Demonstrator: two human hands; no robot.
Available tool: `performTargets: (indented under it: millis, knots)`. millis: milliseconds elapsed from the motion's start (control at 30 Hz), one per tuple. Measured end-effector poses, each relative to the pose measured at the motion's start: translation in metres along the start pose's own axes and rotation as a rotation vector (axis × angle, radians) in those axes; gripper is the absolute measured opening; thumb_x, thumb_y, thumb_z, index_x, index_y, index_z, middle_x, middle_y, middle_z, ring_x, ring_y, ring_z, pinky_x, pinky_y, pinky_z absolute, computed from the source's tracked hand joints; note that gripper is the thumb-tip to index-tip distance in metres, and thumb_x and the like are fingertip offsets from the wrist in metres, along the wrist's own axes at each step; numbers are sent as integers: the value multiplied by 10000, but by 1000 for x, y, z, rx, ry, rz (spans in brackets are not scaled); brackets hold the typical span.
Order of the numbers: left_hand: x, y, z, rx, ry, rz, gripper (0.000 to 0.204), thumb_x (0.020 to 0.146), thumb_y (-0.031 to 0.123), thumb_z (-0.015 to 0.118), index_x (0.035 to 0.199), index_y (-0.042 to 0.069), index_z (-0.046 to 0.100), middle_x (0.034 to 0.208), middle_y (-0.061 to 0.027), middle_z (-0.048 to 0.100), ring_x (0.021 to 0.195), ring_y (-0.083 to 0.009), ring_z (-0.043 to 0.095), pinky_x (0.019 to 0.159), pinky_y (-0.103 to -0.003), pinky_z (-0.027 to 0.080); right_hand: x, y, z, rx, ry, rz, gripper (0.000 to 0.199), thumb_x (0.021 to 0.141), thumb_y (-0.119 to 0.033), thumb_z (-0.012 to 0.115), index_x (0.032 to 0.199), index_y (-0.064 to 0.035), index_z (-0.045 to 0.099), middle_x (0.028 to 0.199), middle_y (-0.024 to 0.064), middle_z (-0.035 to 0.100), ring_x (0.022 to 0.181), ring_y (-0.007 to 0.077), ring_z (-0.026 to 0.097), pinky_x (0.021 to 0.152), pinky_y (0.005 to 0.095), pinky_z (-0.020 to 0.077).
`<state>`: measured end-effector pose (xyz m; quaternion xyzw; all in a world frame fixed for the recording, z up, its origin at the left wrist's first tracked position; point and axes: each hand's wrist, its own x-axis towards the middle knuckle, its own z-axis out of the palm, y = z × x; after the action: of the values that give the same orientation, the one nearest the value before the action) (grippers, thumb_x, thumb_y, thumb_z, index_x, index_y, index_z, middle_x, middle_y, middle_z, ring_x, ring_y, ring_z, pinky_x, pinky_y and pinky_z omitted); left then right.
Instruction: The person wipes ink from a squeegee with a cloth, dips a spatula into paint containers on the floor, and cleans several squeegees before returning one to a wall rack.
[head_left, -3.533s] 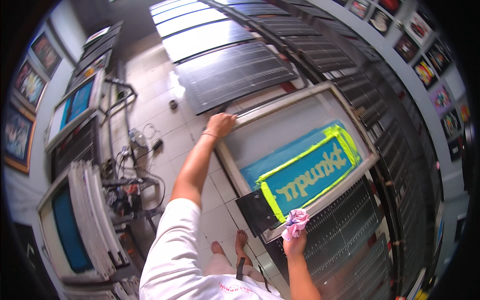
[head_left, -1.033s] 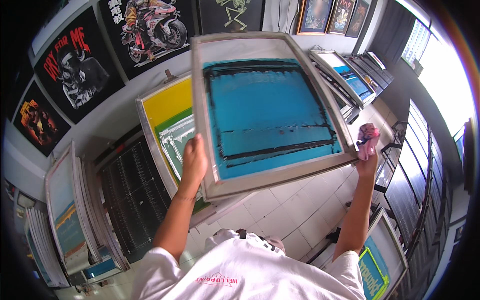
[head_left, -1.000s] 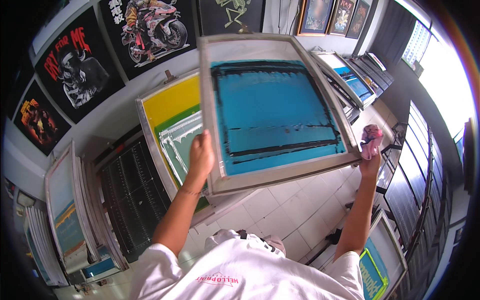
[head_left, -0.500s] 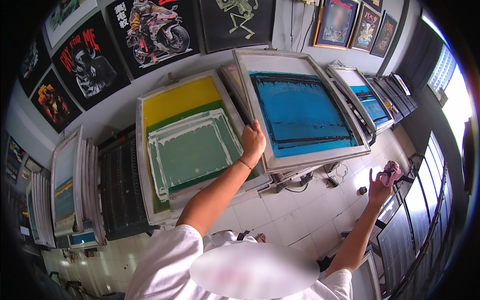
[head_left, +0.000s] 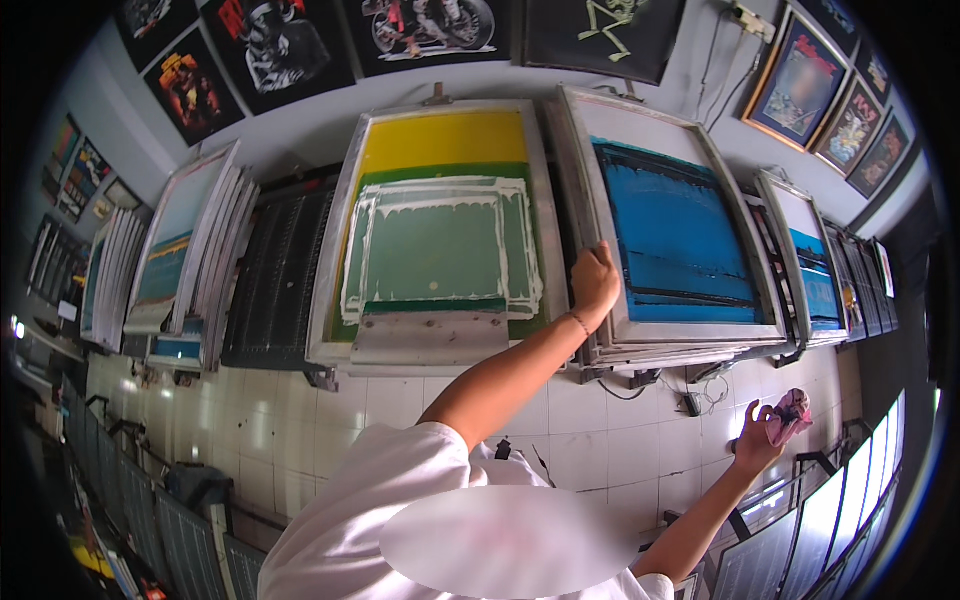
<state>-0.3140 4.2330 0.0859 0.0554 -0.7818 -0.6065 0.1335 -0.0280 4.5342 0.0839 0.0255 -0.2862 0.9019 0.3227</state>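
Note:
My left hand (head_left: pixel 597 284) is closed round the left side rail of a screen printing frame (head_left: pixel 680 332). The mesh of this frame (head_left: pixel 690 235) is blue with dark ink streaks, and a pale band crosses its far end. Out to the right, my right hand (head_left: pixel 757 450) holds a crumpled pinkish rag (head_left: pixel 790 418) above the floor, apart from the frames. Left of my left hand lies another screen frame (head_left: pixel 341 230), its mesh yellow and green with white ink smears. A flat metal plate (head_left: pixel 430 338) covers part of its near edge.
More screen frames lean in a stack (head_left: pixel 185 240) at the left, beside a dark rack panel (head_left: pixel 280 275). A smaller blue screen (head_left: pixel 815 260) stands at the right. Dark panels (head_left: pixel 800 545) line the near right. Cables (head_left: pixel 700 400) lie on the tiled floor (head_left: pixel 400 420).
The view has turned, so the frames sit straighter and the wall prints appear farther right. My left hand stays on the blue frame's rail; my right hand still holds the rag.

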Motion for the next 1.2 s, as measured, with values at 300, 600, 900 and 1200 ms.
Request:
performTargets:
  millis: [300,600,900,1200]
  knots:
    - [-4,0,-15,92,-175,46,547,967,402,423,772,-88,568,725,-303,594,704,-478,589,673,-524,472,-15,30,31,56,-87,92,301,892,-315,569,1115,-115,597,980,23,651,941,185,557,1017,459,347]
    - [-20,25,-81,-85,-541,14,549,965,402,431,818,-106,579,675,-277,564,689,-463,559,684,-496,457,-35,118,116,-36,-198,260,371,894,-461,546,1172,-217,551,1024,-36,617,914,218,535,883,468,384]
    - [-55,-17,-296,783,-542,631,584,693,231,784,1166,16,517,1145,-135,474,1037,-318,465,898,-398,401,-92,180,147,0,-39,410,455,906,-512,484,1180,-158,566,1002,14,639,804,216,596,814,400,436]
    - [-22,-58,-341,938,-576,939,466,683,162,729,1102,44,562,994,-40,525,909,-219,489,792,-348,435,-127,257,164,103,-50,568,345,850,-301,590,1162,-158,551,1012,1,599,856,172,540,770,392,426]
